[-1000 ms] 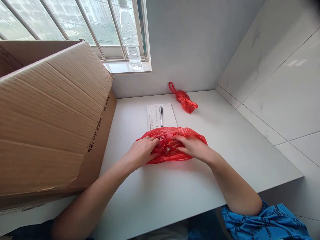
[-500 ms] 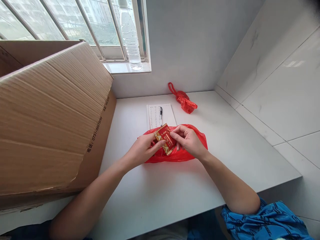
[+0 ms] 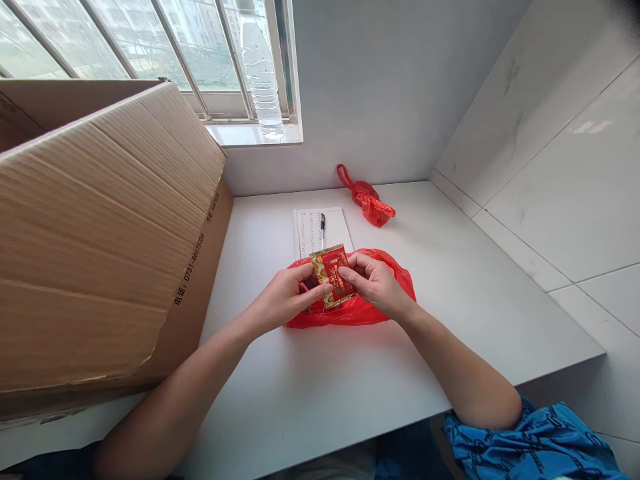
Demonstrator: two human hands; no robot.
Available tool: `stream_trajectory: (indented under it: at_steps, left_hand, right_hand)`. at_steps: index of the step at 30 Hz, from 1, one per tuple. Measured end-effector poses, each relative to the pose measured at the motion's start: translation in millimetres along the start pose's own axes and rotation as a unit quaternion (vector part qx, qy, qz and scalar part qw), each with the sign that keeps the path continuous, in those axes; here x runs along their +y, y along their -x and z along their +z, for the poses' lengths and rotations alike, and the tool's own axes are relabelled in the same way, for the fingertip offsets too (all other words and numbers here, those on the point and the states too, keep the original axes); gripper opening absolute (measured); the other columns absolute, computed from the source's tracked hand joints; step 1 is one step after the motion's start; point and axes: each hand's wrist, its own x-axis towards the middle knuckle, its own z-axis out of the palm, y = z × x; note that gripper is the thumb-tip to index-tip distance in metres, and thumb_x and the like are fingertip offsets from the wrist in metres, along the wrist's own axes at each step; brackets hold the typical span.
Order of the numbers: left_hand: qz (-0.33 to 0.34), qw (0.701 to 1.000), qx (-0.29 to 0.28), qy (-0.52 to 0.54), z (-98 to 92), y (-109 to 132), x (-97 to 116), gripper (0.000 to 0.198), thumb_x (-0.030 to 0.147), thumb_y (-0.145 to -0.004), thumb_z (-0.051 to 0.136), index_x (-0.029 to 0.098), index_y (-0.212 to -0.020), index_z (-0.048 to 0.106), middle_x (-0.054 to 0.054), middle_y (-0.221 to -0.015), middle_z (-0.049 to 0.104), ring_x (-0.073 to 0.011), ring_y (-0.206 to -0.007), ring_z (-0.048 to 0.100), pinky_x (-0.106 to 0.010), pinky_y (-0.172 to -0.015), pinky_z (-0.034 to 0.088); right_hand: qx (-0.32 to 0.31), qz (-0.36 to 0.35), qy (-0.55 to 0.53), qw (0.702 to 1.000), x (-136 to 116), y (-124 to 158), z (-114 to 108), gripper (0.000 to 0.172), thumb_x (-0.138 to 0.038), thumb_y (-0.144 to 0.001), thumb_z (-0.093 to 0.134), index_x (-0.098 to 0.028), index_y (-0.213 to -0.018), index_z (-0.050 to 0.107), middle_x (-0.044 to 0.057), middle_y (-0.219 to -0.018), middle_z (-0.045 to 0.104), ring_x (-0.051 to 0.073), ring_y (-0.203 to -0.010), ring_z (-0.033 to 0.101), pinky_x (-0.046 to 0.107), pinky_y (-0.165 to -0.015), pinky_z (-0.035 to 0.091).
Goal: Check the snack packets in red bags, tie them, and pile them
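A small red and gold snack packet (image 3: pixel 334 275) with printed writing is held over a red plastic bag (image 3: pixel 360 313). My left hand (image 3: pixel 285 293) pinches its left side between thumb and fingers. On the other side, my right hand (image 3: pixel 374 280) grips the packet with the thumb on its front face. Both hands hide parts of the bag, which lies spread on the white table (image 3: pixel 320 387). What the bag contains is mostly covered by the packet and hands.
Behind the bag lies a notebook (image 3: pixel 309 230) with a pen (image 3: pixel 323 225) on it. A knotted red bag (image 3: pixel 373 203) sits near the wall. To the left stands a large cardboard box (image 3: pixel 100 247). On the windowsill is a clear water bottle (image 3: pixel 263 83).
The packet has turned more upright between my hands, and its gold-patterned left side shows more. Both hands stay on it, and the bag's left edge has shifted slightly.
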Motion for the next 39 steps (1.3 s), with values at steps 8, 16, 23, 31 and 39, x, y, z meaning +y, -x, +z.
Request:
stream_trajectory:
  at_steps: [8, 16, 23, 31, 39]
  left_hand:
    - [-0.013, 1.0, -0.007, 0.001, -1.0, 0.2, -3.2, 0.034, 0.05, -0.09, 0.057, 0.017, -0.082, 0.057, 0.0, -0.07, 0.054, -0.0102, -0.058, 0.047, -0.022, -0.048, 0.038]
    - [-0.011, 0.962, 0.048, -0.267, -15.4, 5.4, 10.6, 0.039, 0.054, -0.094, 0.045, 0.021, -0.082, 0.063, -0.001, -0.077, 0.066, -0.0151, -0.061, 0.055, -0.025, -0.052, 0.032]
    - [-0.008, 0.922, 0.133, -0.363, -39.4, 39.2, 31.0, 0.037, 0.057, -0.096, 0.043, 0.028, -0.099, 0.067, 0.003, -0.086, 0.071, -0.0129, -0.059, 0.057, -0.025, -0.056, 0.034]
    - [-0.052, 0.902, 0.173, -0.393, -7.2, 53.9, 18.0, 0.033, 0.048, -0.099, 0.04, 0.026, -0.104, 0.064, 0.0, -0.097, 0.073, -0.0152, -0.066, 0.062, -0.026, -0.055, 0.029]
    - [-0.127, 0.889, 0.195, -0.394, -2.2, 47.6, -4.5, 0.048, 0.059, -0.094, 0.044, 0.023, -0.126, 0.05, -0.01, -0.118, 0.066, -0.0213, -0.075, 0.066, -0.026, -0.051, 0.028]
  right_hand:
    - [0.008, 0.006, 0.018, 1.0, -1.0, 2.0, 0.4, 0.027, -0.049, -0.089, 0.062, -0.023, -0.088, 0.058, -0.004, -0.066, 0.054, 0.011, -0.054, 0.054, 0.025, -0.049, 0.046]
    - [0.016, -0.045, 0.295, 0.954, -6.5, 7.7, -5.5, 0.039, -0.053, -0.099, 0.041, -0.024, -0.083, 0.06, -0.002, -0.064, 0.055, 0.014, -0.057, 0.051, 0.028, -0.056, 0.04]
    - [0.127, -0.112, 0.535, 0.827, -32.9, 38.7, -19.3, 0.033, -0.04, -0.103, 0.037, -0.023, -0.096, 0.064, 0.003, -0.087, 0.07, 0.015, -0.064, 0.059, 0.029, -0.058, 0.039]
    - [0.068, 0.043, 0.766, 0.638, -10.7, 52.9, -17.4, 0.02, -0.029, -0.093, 0.06, -0.016, -0.108, 0.059, 0.008, -0.083, 0.066, 0.018, -0.056, 0.062, 0.027, -0.044, 0.024]
    - [0.119, 0.004, 0.777, 0.618, -7.7, 43.0, -28.1, 0.014, -0.028, -0.095, 0.055, -0.018, -0.104, 0.058, 0.011, -0.101, 0.065, 0.015, -0.059, 0.062, 0.026, -0.045, 0.028]
